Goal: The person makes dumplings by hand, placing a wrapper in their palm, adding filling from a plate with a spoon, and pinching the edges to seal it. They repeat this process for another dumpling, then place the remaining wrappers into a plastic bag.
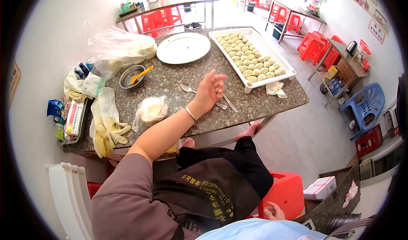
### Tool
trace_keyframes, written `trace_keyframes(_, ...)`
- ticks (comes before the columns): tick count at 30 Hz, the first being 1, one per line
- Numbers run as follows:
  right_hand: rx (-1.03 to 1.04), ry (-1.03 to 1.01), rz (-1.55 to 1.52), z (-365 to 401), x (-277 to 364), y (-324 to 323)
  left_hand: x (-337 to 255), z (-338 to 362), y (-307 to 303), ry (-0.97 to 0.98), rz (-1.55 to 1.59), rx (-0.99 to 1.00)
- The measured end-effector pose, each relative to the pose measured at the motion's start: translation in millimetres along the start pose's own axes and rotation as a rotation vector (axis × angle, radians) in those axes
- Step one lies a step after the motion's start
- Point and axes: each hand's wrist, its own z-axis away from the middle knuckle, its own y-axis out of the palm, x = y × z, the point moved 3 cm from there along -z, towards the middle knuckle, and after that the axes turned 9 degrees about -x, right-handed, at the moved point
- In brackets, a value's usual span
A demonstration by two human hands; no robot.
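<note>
My left hand (211,90), with a bangle at the wrist, is stretched over the speckled stone table (170,80). Its fingers are loosely curled and apart, and nothing shows in them. A metal spoon (187,88) lies under that hand, its handle end showing past the wrist. Just right of it lies a flat metal utensil (230,103). Beyond the hand, a white tray (290,73) holds rows of pleated pale-green dumplings (248,55). Down at the lower right, my right hand (274,211) rests beside a red stool (287,193), its fingers loosely spread.
A white plate (183,48) lies at the table's back. Left of it are a plastic bag (123,49) and a metal bowl (127,79) with an orange-handled utensil. Wrapped white dough (151,109) and pale gloves (106,121) lie nearer. Crumpled tissue (276,89) sits by the tray.
</note>
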Motion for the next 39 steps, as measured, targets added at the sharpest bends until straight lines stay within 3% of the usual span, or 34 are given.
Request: trace_keyframes(39,0.026,-0.032,-0.012,1.1,1.7,-1.3,2.2,3.9,4.7,0.01,-0.025,0.05)
